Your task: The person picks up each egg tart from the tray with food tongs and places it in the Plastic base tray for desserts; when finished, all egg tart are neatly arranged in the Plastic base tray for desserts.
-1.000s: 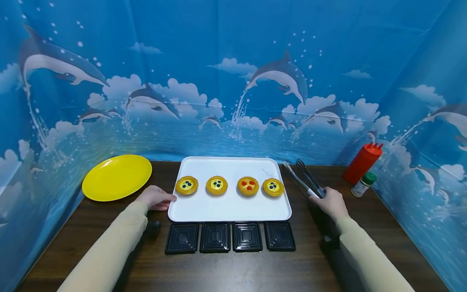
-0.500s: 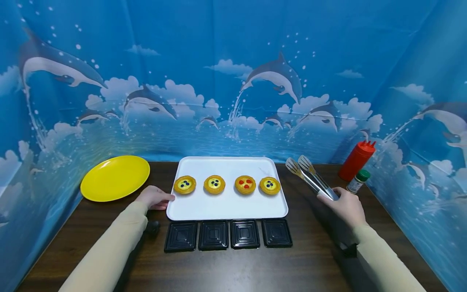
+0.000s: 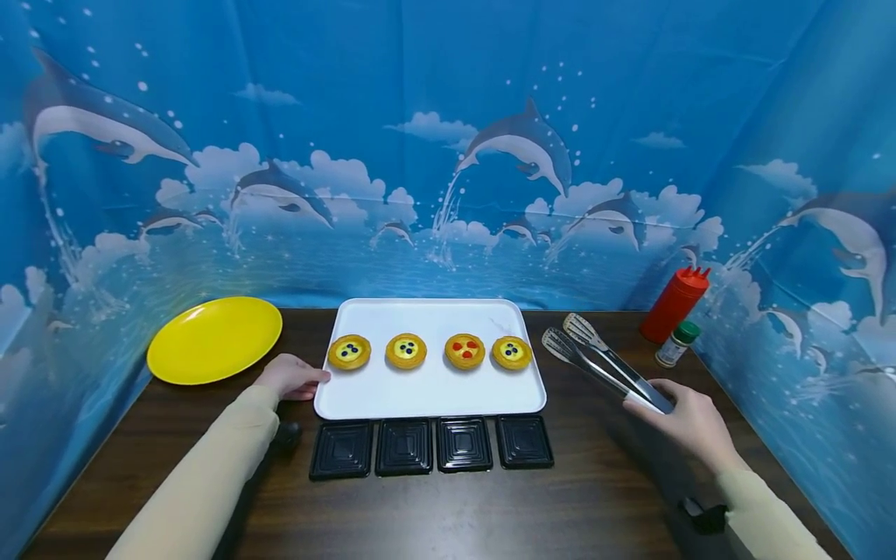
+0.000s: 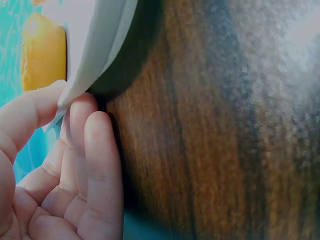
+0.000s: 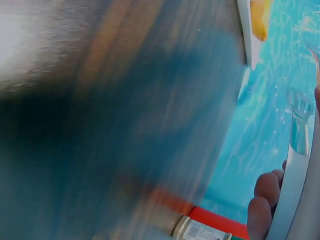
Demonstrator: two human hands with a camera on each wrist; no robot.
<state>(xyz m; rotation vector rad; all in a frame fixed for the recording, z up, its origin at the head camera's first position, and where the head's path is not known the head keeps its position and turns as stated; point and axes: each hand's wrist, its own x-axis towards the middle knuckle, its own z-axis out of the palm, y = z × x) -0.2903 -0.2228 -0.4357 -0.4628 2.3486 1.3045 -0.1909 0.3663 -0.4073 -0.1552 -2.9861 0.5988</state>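
At the left edge of a white tray (image 3: 430, 397), my left hand (image 3: 288, 376) pinches the rim. In the left wrist view its thumb lies over the tray rim (image 4: 97, 55), with fingertips below. Several egg tarts stand in a row on the tray: three with blue dots, one with a red topping (image 3: 465, 351). To the right of the tray, my right hand (image 3: 689, 416) grips metal tongs (image 3: 616, 365) by the handle end. The tongs' two slotted heads are spread apart and point toward the back, with nothing between them.
Several black square plastic trays (image 3: 465, 445) line up in front of the white tray. A yellow plate (image 3: 214, 341) lies at the left. A red squeeze bottle (image 3: 673, 305) and a green-capped seasoning jar (image 3: 677, 344) stand at the back right. A dolphin-print curtain (image 3: 448, 155) encloses the table.
My right hand has moved right and nearer, lifting the tongs, whose heads have turned and spread. The left hand keeps its hold on the tray. The head view has shifted slightly.
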